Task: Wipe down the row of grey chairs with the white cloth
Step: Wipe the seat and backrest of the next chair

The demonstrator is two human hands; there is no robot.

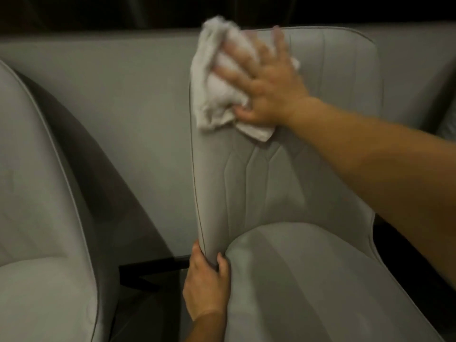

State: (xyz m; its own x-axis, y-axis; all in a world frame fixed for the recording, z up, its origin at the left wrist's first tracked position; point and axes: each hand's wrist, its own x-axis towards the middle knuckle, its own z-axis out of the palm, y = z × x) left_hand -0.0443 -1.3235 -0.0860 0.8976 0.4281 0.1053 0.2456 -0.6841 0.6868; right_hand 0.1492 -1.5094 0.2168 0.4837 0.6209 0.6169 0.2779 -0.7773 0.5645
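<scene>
A: Where are we on the chair (283, 188)?

B: Our right hand (266, 82) lies flat, fingers spread, pressing the cloth (217, 77) against the upper left of the backrest, near its top edge. The cloth is bunched, spilling past the backrest's left side. The hand is blurred, so finer detail of the fingers is lost.

A: And the left hand (206, 282)?

B: It grips the backrest's left edge low down, where it meets the seat, thumb in front, fingers wrapped behind. That probably steadies the chair.

A: How do we wipe well from here?

B: We judge it best to keep the palm flat, flatten the bunched cloth, and follow the stitched seams downward in overlapping passes. A second chair (37, 193) waits at our left, apart from this one.
</scene>
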